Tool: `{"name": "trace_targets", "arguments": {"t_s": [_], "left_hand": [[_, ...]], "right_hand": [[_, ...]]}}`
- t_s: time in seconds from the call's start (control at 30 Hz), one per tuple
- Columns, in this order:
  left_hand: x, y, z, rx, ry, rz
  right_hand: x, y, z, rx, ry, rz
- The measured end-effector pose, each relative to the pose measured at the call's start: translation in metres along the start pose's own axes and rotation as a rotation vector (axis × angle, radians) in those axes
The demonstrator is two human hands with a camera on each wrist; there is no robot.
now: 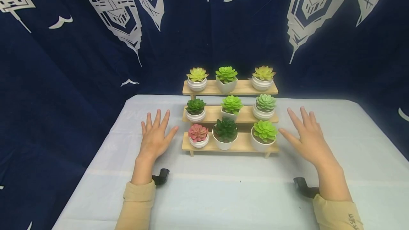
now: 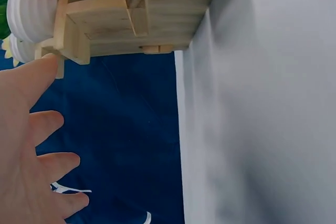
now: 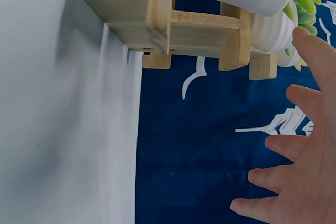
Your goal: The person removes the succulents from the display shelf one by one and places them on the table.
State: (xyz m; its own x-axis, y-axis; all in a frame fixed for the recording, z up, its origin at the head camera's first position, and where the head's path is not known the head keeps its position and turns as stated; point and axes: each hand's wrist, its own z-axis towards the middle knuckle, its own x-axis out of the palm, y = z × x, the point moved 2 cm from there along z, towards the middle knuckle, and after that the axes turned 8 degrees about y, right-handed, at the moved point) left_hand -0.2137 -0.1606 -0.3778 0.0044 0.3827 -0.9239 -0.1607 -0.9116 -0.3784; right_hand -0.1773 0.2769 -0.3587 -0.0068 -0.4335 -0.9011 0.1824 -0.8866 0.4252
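A three-tier wooden stand holds several potted succulents in white pots, three to a tier. On the bottom tier are a pink succulent, a dark green succulent and a bright green succulent. My left hand, fingers spread, is just left of the stand and holds nothing. Over on the right, my right hand is also spread and bare, its thumb nearest the bright green succulent. Both wrist views show the stand's side, with the left hand and right hand apart from it.
The stand rests on a table with a white cloth. Behind hangs a dark blue curtain with white building and bird prints. A black wrist mount sits by the left wrist, another black mount by the right.
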Motion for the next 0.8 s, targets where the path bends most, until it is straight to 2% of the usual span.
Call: {"name": "trace_targets", "arguments": {"t_s": [0.4,0.6,0.8], "left_hand": [[-0.0072,-0.0064,-0.0019,0.046,-0.075,-0.133],[-0.0061,-0.0063,-0.0018,0.056,-0.104,-0.257],[-0.0054,-0.0066,-0.0004,0.047,-0.096,-0.380]], "right_hand": [[-0.0046,0.0043,-0.0021,-0.009,0.008,0.102],[-0.0061,0.0057,-0.0026,-0.021,0.018,0.159],[-0.0067,0.0067,-0.0024,-0.056,0.008,0.242]]}}
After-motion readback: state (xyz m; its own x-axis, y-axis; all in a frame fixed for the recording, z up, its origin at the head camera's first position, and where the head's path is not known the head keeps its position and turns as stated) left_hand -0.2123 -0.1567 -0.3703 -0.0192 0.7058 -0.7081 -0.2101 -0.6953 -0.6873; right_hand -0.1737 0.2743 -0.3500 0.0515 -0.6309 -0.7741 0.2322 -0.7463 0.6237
